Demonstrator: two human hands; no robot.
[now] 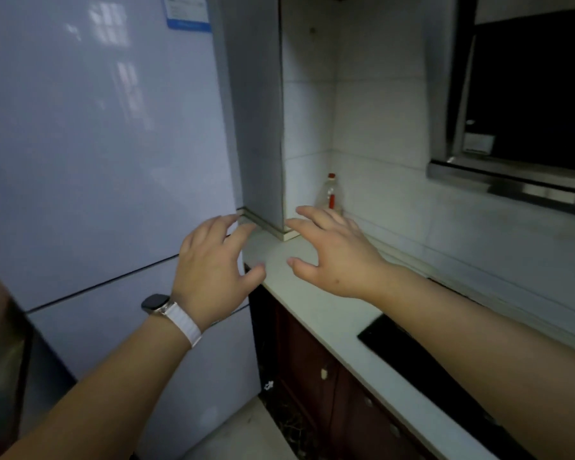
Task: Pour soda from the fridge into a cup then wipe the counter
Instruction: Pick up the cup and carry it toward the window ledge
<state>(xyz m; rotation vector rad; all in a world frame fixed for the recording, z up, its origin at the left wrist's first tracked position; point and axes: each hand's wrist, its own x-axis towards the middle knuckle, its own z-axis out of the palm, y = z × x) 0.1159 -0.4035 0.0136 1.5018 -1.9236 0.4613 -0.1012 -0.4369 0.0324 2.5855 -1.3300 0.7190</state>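
A tall pale-blue fridge fills the left of the view, its doors closed, with a dark seam between the upper and lower door. My left hand, a watch with a white strap on its wrist, is raised in front of the fridge's right edge, fingers spread and holding nothing. My right hand hovers over the white counter beside the fridge, fingers spread and empty. No cup or soda is visible.
A small clear bottle with a red cap stands in the tiled corner behind my right hand. A black cooktop is set into the counter. A range hood hangs at the upper right. Dark wooden cabinets sit below.
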